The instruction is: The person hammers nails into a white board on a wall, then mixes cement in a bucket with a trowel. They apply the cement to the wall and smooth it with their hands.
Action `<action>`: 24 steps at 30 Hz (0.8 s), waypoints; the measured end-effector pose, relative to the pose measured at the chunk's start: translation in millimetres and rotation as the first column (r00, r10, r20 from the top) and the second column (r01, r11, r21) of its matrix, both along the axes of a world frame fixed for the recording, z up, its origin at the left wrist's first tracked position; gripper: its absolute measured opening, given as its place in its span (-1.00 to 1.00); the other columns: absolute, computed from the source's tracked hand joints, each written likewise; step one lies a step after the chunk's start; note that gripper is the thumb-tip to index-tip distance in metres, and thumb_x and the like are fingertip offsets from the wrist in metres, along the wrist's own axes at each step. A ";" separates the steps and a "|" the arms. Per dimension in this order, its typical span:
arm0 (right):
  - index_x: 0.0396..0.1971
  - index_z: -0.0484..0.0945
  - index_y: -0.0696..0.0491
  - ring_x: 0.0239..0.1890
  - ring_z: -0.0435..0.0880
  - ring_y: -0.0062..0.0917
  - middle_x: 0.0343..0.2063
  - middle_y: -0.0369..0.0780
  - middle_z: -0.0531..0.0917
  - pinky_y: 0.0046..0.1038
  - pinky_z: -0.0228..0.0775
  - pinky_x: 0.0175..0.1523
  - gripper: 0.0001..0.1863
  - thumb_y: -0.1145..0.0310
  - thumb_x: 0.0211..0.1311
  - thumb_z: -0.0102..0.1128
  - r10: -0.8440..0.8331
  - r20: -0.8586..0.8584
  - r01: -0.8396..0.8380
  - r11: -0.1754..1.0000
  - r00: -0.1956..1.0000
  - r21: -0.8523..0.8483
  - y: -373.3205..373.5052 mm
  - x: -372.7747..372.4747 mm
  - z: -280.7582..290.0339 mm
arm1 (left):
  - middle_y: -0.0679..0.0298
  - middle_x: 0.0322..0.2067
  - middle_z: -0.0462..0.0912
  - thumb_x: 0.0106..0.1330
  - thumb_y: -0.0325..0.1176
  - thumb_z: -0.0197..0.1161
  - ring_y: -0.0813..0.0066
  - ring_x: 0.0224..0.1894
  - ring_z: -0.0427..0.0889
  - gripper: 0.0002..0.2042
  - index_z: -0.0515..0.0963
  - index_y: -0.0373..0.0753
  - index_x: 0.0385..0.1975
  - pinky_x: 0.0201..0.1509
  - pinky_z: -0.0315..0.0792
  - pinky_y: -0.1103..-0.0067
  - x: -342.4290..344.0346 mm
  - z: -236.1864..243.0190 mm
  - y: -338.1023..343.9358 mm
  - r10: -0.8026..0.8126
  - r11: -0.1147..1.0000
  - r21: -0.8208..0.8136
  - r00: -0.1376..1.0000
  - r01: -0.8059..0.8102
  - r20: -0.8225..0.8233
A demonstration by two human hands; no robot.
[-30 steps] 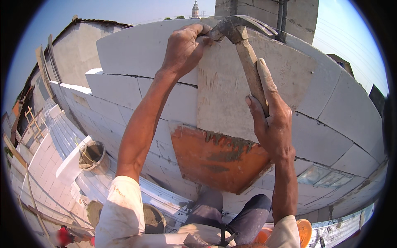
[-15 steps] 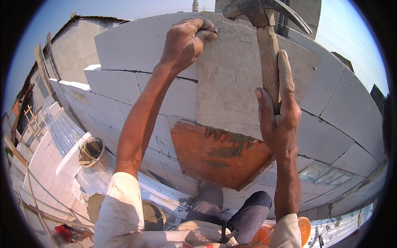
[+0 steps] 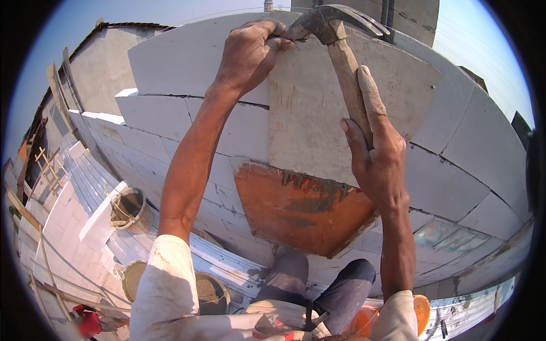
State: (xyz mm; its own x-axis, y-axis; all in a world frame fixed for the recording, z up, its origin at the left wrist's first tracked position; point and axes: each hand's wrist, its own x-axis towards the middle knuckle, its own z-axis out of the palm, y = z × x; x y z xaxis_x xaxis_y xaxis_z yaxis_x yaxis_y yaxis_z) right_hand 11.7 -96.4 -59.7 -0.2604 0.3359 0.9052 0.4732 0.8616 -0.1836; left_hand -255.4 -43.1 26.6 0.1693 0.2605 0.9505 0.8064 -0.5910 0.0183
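The right hand (image 3: 380, 162) holds the hammer (image 3: 344, 71) by its wooden handle, forefinger laid straight along one side and thumb along the other; its remaining fingers are mostly hidden behind the handle, as is the handle's lower end. Half a second ago the hammer's head was raised up and to the right, clear of the left hand (image 3: 248, 54); now it has come back down and left, its striking end just beside the left fingertips, much as it was a second ago, and the handle leans to the left again. The left hand has hardly moved, curled at the upper left corner of the grey panel (image 3: 313, 113), thumb and forefinger pressed together at the tips; a small dark speck showed there half a second ago, but the hammer's head now crowds that spot, so whether the fingers pinch anything, or metal touches them, cannot be told.

The panel lies against the pale block wall (image 3: 455, 182); below it the orange board (image 3: 301, 219) carries smeared grey mortar, its right edge partly behind the right wrist; the upper edge of the view cuts off a distant tower (image 3: 268, 5); a red object (image 3: 88, 324) at lower left is too blurred to identify.
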 end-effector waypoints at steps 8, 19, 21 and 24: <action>0.55 0.16 -0.08 0.19 0.66 -0.05 0.22 0.09 0.59 -0.13 0.60 0.22 -0.18 0.54 0.34 0.28 0.035 -0.078 -0.049 0.983 0.996 -0.176 6.5 -4.4 -5.8 | 0.22 -0.22 0.79 0.38 -0.37 0.35 0.34 -0.12 0.72 -0.86 0.73 -0.28 -0.20 0.10 0.56 0.39 -0.8 -0.5 -5.3 -0.081 0.993 -0.074 0.993 0.087 0.081; 0.58 0.11 -0.13 0.15 0.70 -0.06 0.19 0.12 0.61 -0.16 0.61 0.17 -0.13 0.58 0.32 0.27 0.051 -0.123 -0.081 0.964 0.991 -0.254 7.7 -8.7 -12.6 | 0.11 0.17 0.66 0.13 0.31 0.43 0.16 0.31 0.55 -0.29 0.66 -0.12 0.14 0.44 0.41 0.14 -42.1 68.6 7.5 0.111 0.983 -0.131 0.987 -0.127 -0.116; 0.58 0.12 -0.13 0.14 0.71 -0.06 0.17 0.12 0.62 -0.17 0.62 0.14 -0.12 0.59 0.32 0.27 0.053 -0.121 -0.080 0.970 0.991 -0.230 9.2 -8.4 -13.3 | 0.10 0.14 0.69 0.13 0.27 0.46 0.14 0.26 0.60 -0.32 0.68 -0.13 0.12 0.41 0.44 0.16 -42.6 80.0 12.1 0.205 0.939 -0.232 0.954 -0.255 -0.217; 0.58 0.11 -0.10 0.11 0.73 -0.08 0.16 0.12 0.63 -0.19 0.64 0.12 -0.12 0.59 0.31 0.28 0.053 -0.120 -0.079 0.972 0.991 -0.220 7.4 -7.3 -13.1 | 0.12 0.01 0.77 0.19 0.13 0.46 0.14 0.09 0.71 -0.45 0.73 -0.13 0.04 0.33 0.51 0.24 -42.0 85.4 17.0 0.234 0.911 -0.279 0.938 -0.304 -0.257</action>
State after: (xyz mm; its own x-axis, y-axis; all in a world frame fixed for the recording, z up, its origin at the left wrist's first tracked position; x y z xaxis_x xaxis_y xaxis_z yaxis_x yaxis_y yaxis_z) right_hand 4.5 -89.0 -72.8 -0.1895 0.5188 0.8336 0.3817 0.8211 -0.4243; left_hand -297.5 -26.1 112.0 0.2398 0.5997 0.7635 0.9388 -0.3434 -0.0250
